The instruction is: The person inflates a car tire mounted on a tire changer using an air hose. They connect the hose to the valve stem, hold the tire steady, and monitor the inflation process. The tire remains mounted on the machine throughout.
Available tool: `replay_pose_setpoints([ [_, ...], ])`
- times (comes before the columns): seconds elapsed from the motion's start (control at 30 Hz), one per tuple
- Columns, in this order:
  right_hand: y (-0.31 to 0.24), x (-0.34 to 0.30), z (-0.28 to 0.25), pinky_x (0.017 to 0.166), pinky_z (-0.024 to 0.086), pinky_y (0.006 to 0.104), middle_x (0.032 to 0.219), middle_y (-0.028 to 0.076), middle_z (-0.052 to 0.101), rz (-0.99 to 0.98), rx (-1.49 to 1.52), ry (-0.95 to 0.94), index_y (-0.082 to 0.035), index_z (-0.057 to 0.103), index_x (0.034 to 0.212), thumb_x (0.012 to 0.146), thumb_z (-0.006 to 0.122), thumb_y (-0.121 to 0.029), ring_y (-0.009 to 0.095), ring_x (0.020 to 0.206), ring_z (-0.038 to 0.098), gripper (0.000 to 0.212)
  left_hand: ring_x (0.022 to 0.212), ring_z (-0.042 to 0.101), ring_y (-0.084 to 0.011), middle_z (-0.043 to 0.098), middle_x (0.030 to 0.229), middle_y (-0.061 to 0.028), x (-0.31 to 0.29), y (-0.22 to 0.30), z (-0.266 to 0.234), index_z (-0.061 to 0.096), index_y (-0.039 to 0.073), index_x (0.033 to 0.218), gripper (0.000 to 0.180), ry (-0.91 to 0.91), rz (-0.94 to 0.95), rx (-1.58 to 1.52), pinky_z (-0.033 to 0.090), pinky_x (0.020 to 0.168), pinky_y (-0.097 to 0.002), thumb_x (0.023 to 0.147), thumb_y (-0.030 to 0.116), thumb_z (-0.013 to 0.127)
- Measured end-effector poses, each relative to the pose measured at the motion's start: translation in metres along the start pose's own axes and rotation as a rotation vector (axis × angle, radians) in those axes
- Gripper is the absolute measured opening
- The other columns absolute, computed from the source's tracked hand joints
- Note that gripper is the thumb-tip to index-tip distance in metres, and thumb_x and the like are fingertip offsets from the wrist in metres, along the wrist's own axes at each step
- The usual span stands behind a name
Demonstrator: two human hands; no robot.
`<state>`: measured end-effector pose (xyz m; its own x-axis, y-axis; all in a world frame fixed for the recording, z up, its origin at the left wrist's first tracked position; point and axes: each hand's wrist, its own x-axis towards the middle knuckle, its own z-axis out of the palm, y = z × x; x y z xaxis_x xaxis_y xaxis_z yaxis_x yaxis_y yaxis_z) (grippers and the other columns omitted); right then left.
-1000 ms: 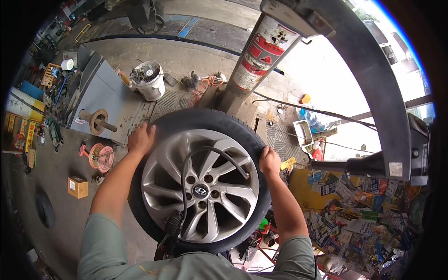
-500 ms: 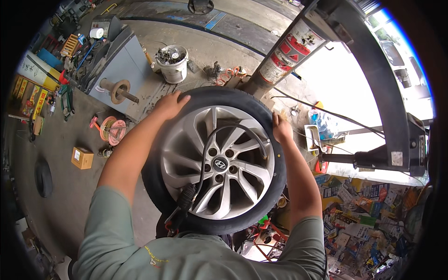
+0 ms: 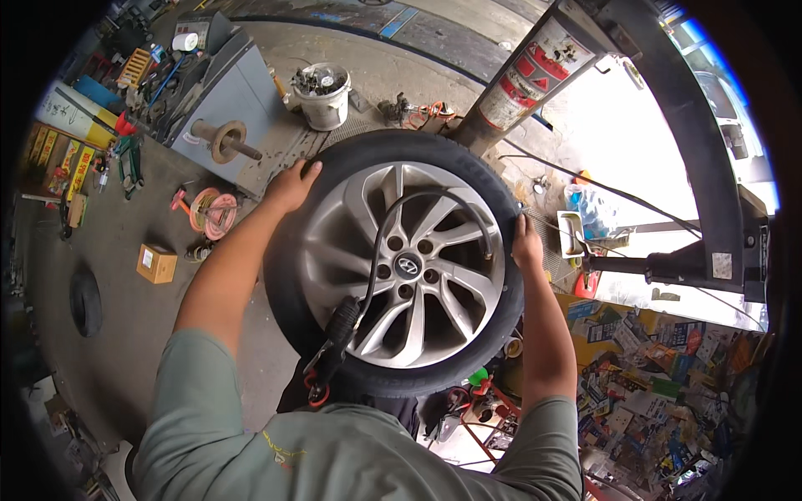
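Over the last second the wheel [image 3: 415, 330] has turned slightly clockwise about its hub cap [image 3: 407, 265]. The right hand [image 3: 526, 245] has come lower on the tyre, nearer level with the hub cap; the left hand [image 3: 290, 187], higher above it half a second ago, has dropped back to its upper left. The black hose [image 3: 440, 193] now arches more to the hub cap's upper right, its grip [image 3: 342, 321] further left of the hub cap.

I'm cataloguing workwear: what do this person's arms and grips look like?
The grey-green shirt has short, loose sleeves and small yellow and red markings. The forearms are bare. The left grip and right grip are gloveless; no watch shows.
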<state>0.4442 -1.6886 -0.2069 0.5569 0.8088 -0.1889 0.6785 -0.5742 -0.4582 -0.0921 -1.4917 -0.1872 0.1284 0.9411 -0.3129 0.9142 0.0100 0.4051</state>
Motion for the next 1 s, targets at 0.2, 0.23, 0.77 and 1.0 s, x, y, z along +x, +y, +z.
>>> replay_pose_setpoints([
  [0.2,0.102,-0.191,0.021,0.11,0.045,0.0486,0.138,0.03,0.064,0.377,0.238,0.277,0.001,0.058,0.145,0.112,0.032,-0.052,0.046,0.132,0.058,0.068,0.121,0.063,-0.0491,0.069,0.13,-0.0266,-0.186,-0.048,0.069,0.06,0.008,0.139,0.076,0.296,-0.436,-0.338,0.049,0.101,-0.0547,0.106,0.071,0.032],
  [0.23,0.099,-0.199,0.028,0.11,0.045,0.0485,0.138,0.03,0.064,0.402,0.265,0.291,0.002,0.059,0.143,0.112,0.032,-0.051,0.045,0.131,0.059,0.068,0.118,0.064,-0.0498,0.07,0.126,-0.0264,-0.195,-0.054,0.079,0.06,0.007,0.137,0.073,0.354,-0.457,-0.331,0.05,0.098,-0.0556,0.106,0.068,0.034],
  [0.77,0.077,-0.236,0.039,0.094,0.052,0.0548,0.112,0.032,0.072,0.46,0.117,0.354,0.003,0.071,0.121,0.11,0.039,-0.047,0.051,0.105,0.068,0.06,0.107,0.066,-0.0504,0.071,0.117,-0.0268,-0.225,-0.08,0.103,0.059,0.005,0.127,0.062,0.443,-0.534,-0.161,0.052,0.09,-0.058,0.108,0.059,0.039],
  [1.0,0.133,-0.2,0.042,0.112,0.044,0.0412,0.139,0.026,0.065,0.469,0.622,0.226,0.003,0.061,0.142,0.111,0.037,-0.053,0.036,0.13,0.061,0.068,0.123,0.061,-0.0376,0.065,0.129,-0.0219,-0.181,-0.123,0.1,0.057,0.001,0.127,0.069,0.335,-0.484,-0.586,0.048,0.101,-0.0471,0.105,0.066,0.043],
])
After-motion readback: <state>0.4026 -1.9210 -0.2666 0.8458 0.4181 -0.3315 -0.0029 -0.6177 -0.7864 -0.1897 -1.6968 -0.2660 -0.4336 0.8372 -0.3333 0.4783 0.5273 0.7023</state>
